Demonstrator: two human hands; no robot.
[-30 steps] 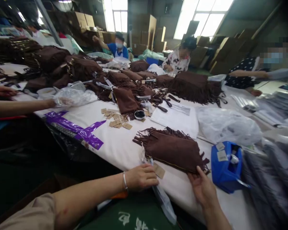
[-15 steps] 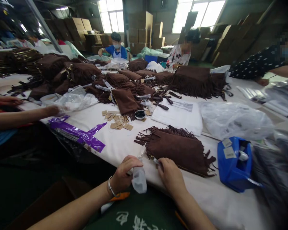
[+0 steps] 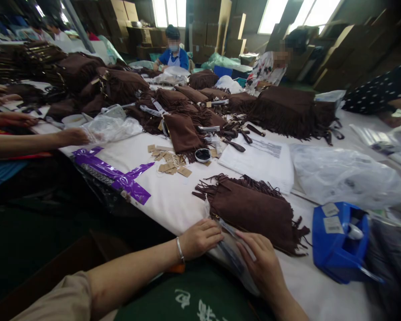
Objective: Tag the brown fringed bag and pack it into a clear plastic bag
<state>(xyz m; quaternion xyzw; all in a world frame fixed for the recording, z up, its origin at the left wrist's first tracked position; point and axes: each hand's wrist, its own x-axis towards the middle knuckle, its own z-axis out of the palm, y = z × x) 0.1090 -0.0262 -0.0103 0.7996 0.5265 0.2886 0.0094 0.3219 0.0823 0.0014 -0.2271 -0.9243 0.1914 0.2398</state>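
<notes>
Gripping a clear plastic bag (image 3: 235, 252) at the table's (image 3: 173, 200) near edge, the left hand (image 3: 200, 236) is pinching its upper end while the right hand (image 3: 262, 263) is pressing flat on it. Just behind is lying a brown fringed suede bag (image 3: 254, 209). Toward the near right corner, a blue tape dispenser (image 3: 337, 243) is holding a white roll (image 3: 354, 231).

Daylight is admitted through blown-out windows (image 3: 270, 11) far beyond the fingers (image 3: 214, 229). The white surface (image 3: 167, 200) ahead of the fingers is evenly lit. Corners are darkened and stretched; the right edge is smeared by blur. Faces are pixelated.
</notes>
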